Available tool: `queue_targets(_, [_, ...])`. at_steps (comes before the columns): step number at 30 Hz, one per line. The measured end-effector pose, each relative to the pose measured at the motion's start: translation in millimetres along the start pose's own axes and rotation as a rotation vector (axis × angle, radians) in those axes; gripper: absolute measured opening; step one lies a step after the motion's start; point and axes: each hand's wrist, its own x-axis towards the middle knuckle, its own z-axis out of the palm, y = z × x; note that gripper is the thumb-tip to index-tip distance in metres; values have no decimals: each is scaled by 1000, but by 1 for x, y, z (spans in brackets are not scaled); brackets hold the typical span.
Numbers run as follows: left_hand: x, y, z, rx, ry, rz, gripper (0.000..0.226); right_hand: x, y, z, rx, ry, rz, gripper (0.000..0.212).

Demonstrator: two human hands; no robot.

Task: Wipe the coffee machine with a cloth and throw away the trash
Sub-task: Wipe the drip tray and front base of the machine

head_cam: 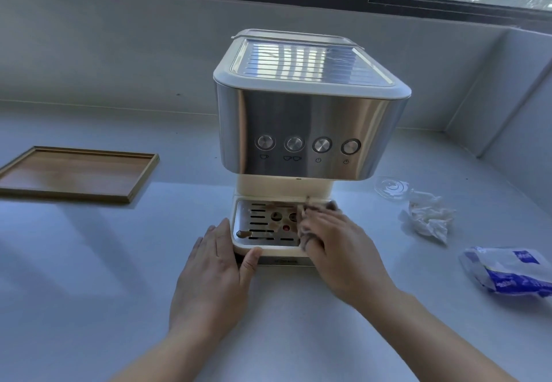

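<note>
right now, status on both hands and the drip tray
Left hand braces drip tray edge. Right hand presses cloth on tray, brown stains at left. Tissue, wrapper lie aside right.

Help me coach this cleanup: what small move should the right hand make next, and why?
Probably sweep the cloth leftward across the drip tray: the right hand presses it on the tray's right side, brown coffee stains show on the left, and the left hand steadies the machine's base.
</note>
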Motion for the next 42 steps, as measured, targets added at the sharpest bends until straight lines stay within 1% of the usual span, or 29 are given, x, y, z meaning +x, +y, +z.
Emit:
queue_targets(2, [0,1,0,7,4,6,83,-9,2,-5,51,-38,-33,16])
queue_targets(4, [0,1,1,10,3,7,83,2,11,-8,59,-67,27,12])
queue_targets(7, [-1,0,1,4,1,2,84,21,14,-3,-33,3,123,14])
queue_targets(9, [0,0,1,11,7,1,85,18,5,2,-37,33,82,15])
queue_targets(11, [0,0,2,20,12,2,87,1,0,3,10,-21,5,12])
queue_targets(13, [1,0,2,16,17,-1,90,-11,6,-5,18,-51,-38,17])
queue_targets(14, [1,0,2,14,16,1,92,-11,12,-9,3,-50,-16,20])
queue_targets(16, [1,-1,2,14,19,7,93,1,23,-12,-19,-33,112,22])
queue_targets(18, [1,-1,2,24,20,8,91,15,18,-8,-31,5,234,21])
queue_targets(19, [1,-1,2,28,18,9,89,17,11,-5,-37,24,237,19])
queue_targets(21, [0,0,1,29,14,6,88,7,-6,5,-28,27,119,15])
queue_targets(23, [1,0,1,35,14,12,88,-9,-9,4,-2,-13,35,18])
queue_targets(25, [1,0,1,33,12,21,90,-5,5,-1,-31,-11,66,25])
queue_targets(27, [1,0,1,17,15,17,92,13,16,-1,-62,19,200,23])
queue_targets(28, [1,0,1,13,15,14,92,22,15,2,-84,37,238,20])
queue_targets(29, [1,0,1,14,10,18,91,27,7,5,-103,51,242,19])
queue_targets(30, [2,0,2,17,7,23,90,28,-2,10,-107,58,206,18])
queue_targets(33, [3,0,2,27,10,25,87,10,-14,13,-50,6,41,23])
queue_targets(35, [2,-1,2,35,12,34,87,7,0,5,-68,-6,64,29])
queue_targets(38, [2,-2,2,31,15,33,87,16,20,-1,-99,27,207,27])
queue_targets(40, [3,-1,3,28,20,26,86,20,11,3,-107,50,189,21])
queue_targets(42, [2,-1,3,23,14,26,86,14,-1,9,-86,17,122,19])
